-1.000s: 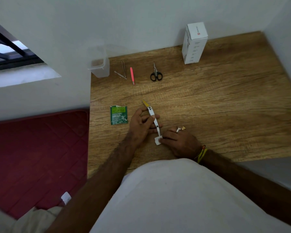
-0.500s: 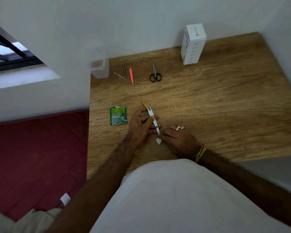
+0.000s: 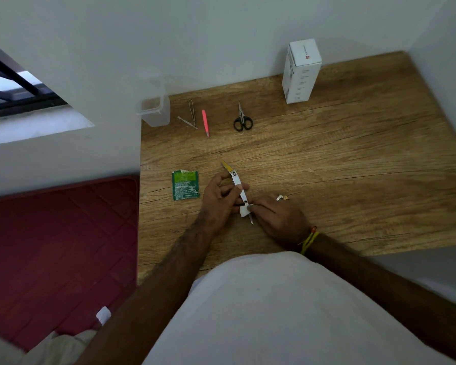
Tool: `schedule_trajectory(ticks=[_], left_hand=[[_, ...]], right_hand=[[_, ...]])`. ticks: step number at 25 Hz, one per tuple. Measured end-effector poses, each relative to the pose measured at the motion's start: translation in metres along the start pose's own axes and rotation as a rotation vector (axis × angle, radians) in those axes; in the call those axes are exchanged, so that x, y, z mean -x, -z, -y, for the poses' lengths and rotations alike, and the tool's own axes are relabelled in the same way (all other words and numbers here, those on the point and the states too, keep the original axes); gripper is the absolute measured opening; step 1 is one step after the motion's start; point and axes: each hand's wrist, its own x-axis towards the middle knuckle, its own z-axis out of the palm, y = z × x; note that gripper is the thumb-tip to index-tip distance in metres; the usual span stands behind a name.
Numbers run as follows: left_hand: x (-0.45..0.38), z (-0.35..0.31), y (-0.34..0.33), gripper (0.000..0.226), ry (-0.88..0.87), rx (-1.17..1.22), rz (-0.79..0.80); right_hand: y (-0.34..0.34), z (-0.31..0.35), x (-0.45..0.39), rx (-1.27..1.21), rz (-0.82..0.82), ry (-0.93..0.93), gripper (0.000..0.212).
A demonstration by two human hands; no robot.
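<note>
As we look down from the head: we lean over a wooden table [image 3: 353, 167] set in a corner between pale walls, both forearms reaching to its near middle.
Slim tool [image 3: 236, 179]: white body with a yellow tip, held over the table's near middle; it runs aslant, yellow tip far and to the left, a thin metal point toward us.
Our left hand [image 3: 221, 196]: fingers and thumb curl round the middle of the slim tool and grip it.
Our right hand [image 3: 279, 217]: fingertips pinch a white pad [image 3: 244, 211] against the tool's near end, just above the metal point and close beside our left fingers.
White pad: small and crumpled at the tool's lower part; how far round it goes we cannot tell.
Wrist threads [image 3: 308, 239]: yellow and orange, on our right wrist.
Green sachet [image 3: 185, 185]: flat on the table just left of our left hand, top edge torn.
Far row: a clear tub [image 3: 154, 111] at the left corner, then metal tweezers [image 3: 191, 117], a pink tool [image 3: 205, 123] and black-handled scissors [image 3: 242, 119], each apart.
White box [image 3: 300, 72]: upright by the back wall, well apart to the right.
Red mat [image 3: 58, 233]: below the table's left edge.
</note>
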Motion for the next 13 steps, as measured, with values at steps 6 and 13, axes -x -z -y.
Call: schedule_trajectory(ticks=[6,13], left_hand=[[0.002,-0.005,0.001,0.04,0.078,0.074,0.018],[0.005,-0.011,-0.003,0.023,0.186,0.209,0.044]], right_hand=[[0.006,-0.004,-0.002,-0.266,-0.098,-0.325,0.016],[0.011,-0.006,-0.036,-0.504,-0.264,-0.701,0.016]])
